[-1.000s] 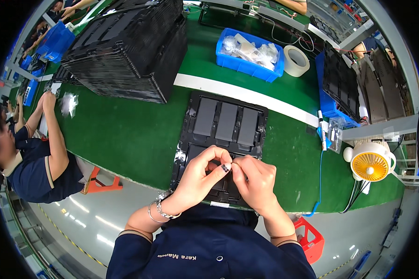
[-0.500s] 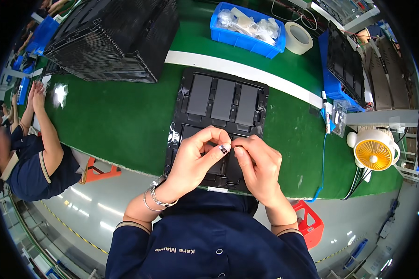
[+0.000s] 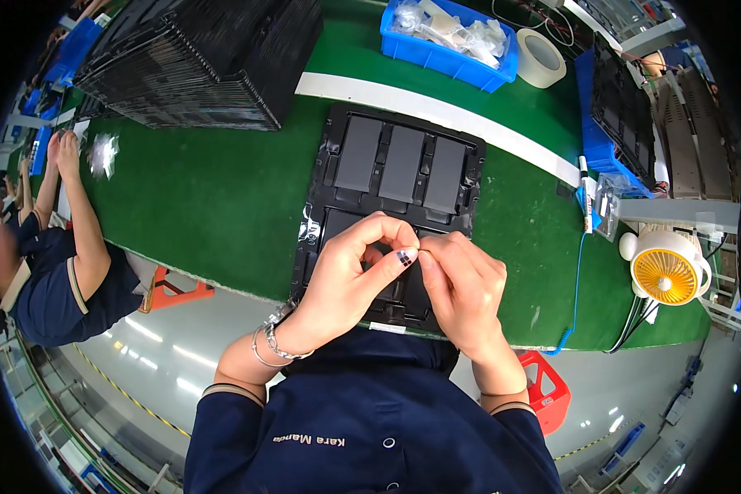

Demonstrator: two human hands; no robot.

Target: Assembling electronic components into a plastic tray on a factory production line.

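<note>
Both hands meet over the near end of the black tray (image 3: pixel 469 177) at six o'clock, left hand (image 3: pixel 350 276) and right hand (image 3: pixel 461 288) fingers pinched together on a tiny dark part (image 3: pixel 405 257), raised close for fine handling.

From where I'm watching, the tabletop (image 3: pixel 206 198) looks like matt green felt or mat, with a smooth white stripe (image 3: pixel 436 111) across it. The black tray (image 3: pixel 469 165) reads as moulded plastic, slightly glossy at the edges, and the three grey slabs (image 3: pixel 402 163) in it look smooth and matt. The stacked black trays (image 3: pixel 198 58) look like the same plastic. The blue bin (image 3: pixel 436 53) is shiny plastic holding crinkly clear bags (image 3: pixel 449 29). The tape roll (image 3: pixel 540 58) looks papery. The bracelet (image 3: pixel 272 346) is shiny metal.
</note>
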